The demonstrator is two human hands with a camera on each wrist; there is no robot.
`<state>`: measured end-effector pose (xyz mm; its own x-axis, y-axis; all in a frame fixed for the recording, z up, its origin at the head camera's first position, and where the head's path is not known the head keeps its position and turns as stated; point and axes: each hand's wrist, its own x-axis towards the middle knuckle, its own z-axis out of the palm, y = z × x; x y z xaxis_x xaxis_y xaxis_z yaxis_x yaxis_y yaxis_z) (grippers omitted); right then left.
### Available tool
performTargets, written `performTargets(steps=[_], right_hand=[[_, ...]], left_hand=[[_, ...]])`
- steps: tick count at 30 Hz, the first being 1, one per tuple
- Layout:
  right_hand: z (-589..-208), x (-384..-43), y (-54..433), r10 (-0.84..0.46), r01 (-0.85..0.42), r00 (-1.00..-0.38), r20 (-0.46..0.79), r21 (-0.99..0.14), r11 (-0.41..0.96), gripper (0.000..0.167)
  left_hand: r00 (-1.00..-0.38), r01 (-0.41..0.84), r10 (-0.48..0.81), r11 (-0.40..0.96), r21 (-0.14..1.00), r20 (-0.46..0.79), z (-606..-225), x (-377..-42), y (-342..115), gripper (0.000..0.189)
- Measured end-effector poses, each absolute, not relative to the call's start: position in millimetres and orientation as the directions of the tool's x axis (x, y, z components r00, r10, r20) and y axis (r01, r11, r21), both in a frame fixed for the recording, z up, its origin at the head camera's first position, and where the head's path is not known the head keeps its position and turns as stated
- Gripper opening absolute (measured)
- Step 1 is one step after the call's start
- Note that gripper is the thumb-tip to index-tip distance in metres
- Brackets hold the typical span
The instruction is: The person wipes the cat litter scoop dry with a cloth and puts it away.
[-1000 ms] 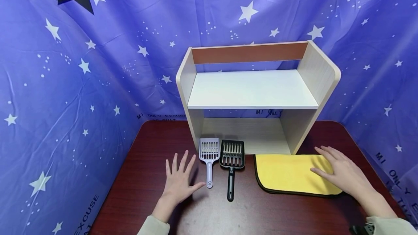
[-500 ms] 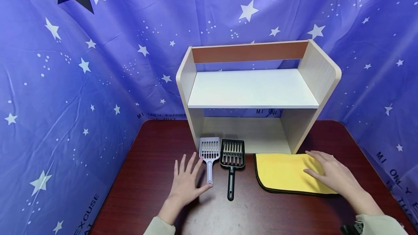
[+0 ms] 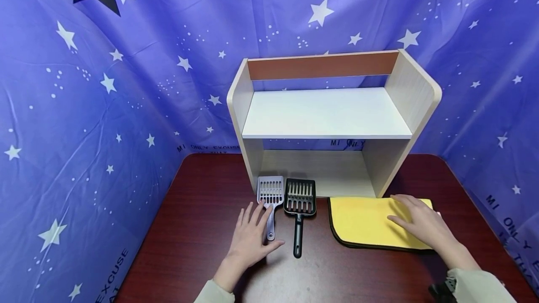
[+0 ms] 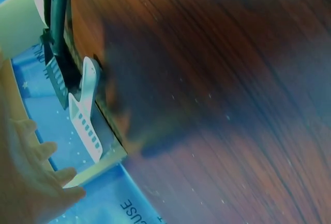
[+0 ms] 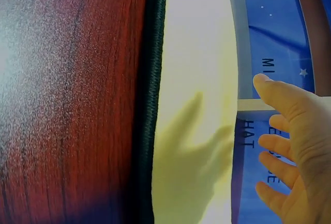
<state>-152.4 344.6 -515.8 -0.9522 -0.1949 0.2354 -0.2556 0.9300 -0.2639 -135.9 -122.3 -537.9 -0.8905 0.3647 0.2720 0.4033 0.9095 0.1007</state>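
Note:
A light purple slotted litter scoop lies with its head at the shelf's front edge, handle toward me. Beside it on the right is a black litter scoop, lying the same way. My left hand, fingers spread and holding nothing, hovers by the purple scoop, its fingertips overlapping the scoop's neck in the head view. A folded yellow cloth with dark edging lies to the right. Over the cloth's right part, my right hand hangs with relaxed fingers, casting a shadow on it; the right wrist view shows the hand above the cloth.
A two-tier wooden shelf stands at the back of the dark red table, its side panels rising at both ends. Blue star-printed fabric surrounds the table at the back and sides.
My left hand has moved right and slightly down, toward the purple litter scoop. My right hand has shifted left over the yellow cloth. The scoops and cloth stay in place.

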Motion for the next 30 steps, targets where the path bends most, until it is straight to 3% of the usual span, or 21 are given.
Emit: performTargets(steps=[15, 30], right_hand=[[-539, -168, 351, -0.169, -0.25, -0.956, 0.241, -0.36, 0.899, 0.068], [-549, -170, 347, -0.164, -0.212, -0.975, 0.152, -0.401, 0.891, 0.067]], left_hand=[[-0.882, 0.441, 0.381, 0.875, 0.202, 0.276, -538, -132, -102, 0.092], [-0.925, 0.378, 0.307, 0.809, 0.45, 0.224, -538, -126, -78, 0.086]])
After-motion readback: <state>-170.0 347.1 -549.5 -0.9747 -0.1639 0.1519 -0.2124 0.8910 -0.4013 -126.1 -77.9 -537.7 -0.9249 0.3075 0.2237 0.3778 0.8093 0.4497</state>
